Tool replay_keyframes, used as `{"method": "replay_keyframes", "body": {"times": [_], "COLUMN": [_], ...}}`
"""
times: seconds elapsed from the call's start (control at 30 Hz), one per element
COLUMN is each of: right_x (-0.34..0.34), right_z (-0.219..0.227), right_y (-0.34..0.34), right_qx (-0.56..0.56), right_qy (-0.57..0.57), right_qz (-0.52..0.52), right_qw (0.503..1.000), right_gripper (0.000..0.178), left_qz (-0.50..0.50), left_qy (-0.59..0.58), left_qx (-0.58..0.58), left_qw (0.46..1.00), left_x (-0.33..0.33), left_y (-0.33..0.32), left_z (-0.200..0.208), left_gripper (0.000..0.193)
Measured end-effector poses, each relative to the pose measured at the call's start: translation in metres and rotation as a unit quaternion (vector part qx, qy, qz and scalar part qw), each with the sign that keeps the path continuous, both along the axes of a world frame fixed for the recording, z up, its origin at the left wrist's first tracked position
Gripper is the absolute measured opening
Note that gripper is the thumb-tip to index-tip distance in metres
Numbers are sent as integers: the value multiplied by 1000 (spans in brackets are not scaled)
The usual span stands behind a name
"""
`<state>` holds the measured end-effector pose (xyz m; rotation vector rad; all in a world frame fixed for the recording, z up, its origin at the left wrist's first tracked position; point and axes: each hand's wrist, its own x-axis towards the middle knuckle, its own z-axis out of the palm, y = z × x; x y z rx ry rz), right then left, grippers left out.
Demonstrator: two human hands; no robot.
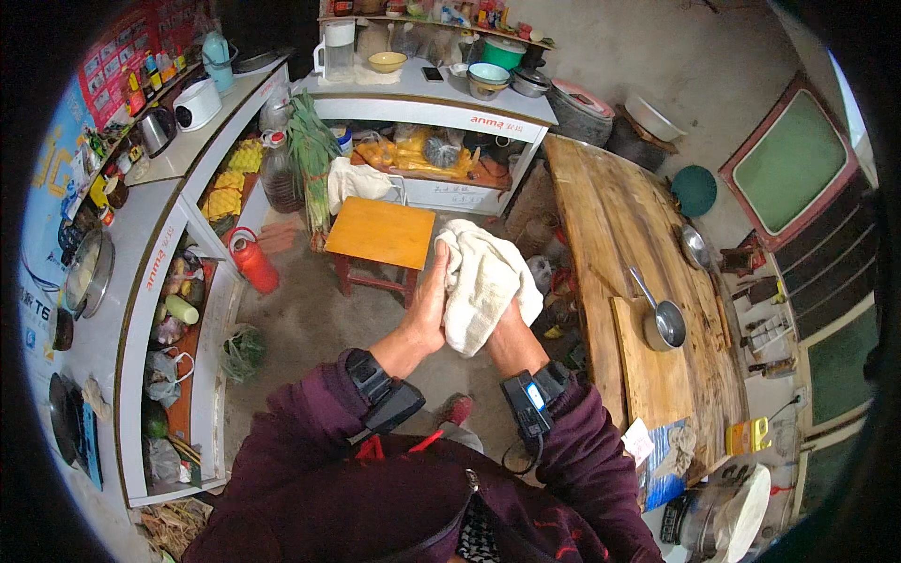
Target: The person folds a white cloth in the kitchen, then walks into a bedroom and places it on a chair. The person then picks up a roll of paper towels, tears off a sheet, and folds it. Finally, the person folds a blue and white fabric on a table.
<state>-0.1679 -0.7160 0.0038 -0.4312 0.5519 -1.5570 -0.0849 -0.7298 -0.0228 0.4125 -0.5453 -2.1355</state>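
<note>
A bunched white cloth (486, 286) is held up in front of me between both hands. My left hand (428, 305) presses it from the left side, with the thumb along its edge and the other fingers mostly behind it. From the right and below, my right hand (512, 340) grips the cloth, its fingers largely covered by the folds. Just beyond the cloth stands a small stool (380, 233) with an orange-yellow top and red legs.
On the right, a wooden table (610, 239) carries a cutting board (648, 380) and a saucepan (665, 326). White counters (150, 220) run along the left and far sides. A red thermos (253, 261) and long green leeks (313, 159) stand on the floor near the stool.
</note>
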Motion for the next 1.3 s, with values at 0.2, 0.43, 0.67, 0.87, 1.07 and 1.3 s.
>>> {"method": "replay_keyframes", "body": {"times": [0.2,0.43,0.67,0.87,1.07,1.3], "right_x": [-88,-173,-249,-265,-275,-295], "right_z": [-16,-13,-5,43,79,67], "right_y": [-61,-117,-187,-256,-319,-364], "right_qx": [-58,-54,-210,-219,-181,-30], "right_qy": [-14,-55,-34,926,542,136], "right_qz": [58,110,134,-138,-80,-84], "right_qw": [997,991,968,275,817,987], "right_gripper": [25,31,40,35,36,38], "left_qz": [50,50,142,195,18,-179], "left_qy": [-163,-267,-264,-272,-21,33], "left_qx": [-135,-172,-238,-270,-126,-180], "left_qw": [976,947,924,903,992,967], "left_x": [-65,-121,-146,-153,-179,-205], "left_y": [-55,-118,-184,-259,-347,-423], "left_z": [5,13,26,37,50,57], "left_gripper": [59,51,43,38,47,72]}}
